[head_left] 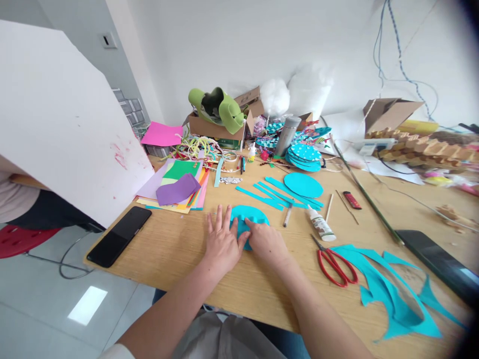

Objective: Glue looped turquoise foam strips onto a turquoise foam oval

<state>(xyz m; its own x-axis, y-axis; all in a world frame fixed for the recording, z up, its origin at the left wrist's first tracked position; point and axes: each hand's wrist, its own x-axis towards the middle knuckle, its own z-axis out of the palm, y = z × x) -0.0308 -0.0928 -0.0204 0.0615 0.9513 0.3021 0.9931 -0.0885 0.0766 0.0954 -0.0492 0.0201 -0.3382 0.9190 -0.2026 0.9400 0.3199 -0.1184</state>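
A flat bright-blue disc (249, 213) lies near the table's front edge, partly covered by both hands. Across it runs a narrow blue strip (258, 219) bent into small raised waves. My left hand (223, 238) rests over the disc's left side, fingers spread, with thumb and index finger touching the blue pieces. From the right, my right hand (267, 242) presses its index fingertip against the strip, its other fingers curled under and partly hidden. Beyond the hands are loose blue strips (262, 197) and a second blue disc (303, 185). A pen (288, 213) lies just right of them.
To the right lie a white glue bottle (322, 224), red-handled scissors (337, 267), blue offcuts (396, 299) and a lighter (352, 200). At left are a black phone (119, 237) and coloured sheets (177, 189). A metal flask (287, 137) stands behind, near stacked dotted discs (305, 153).
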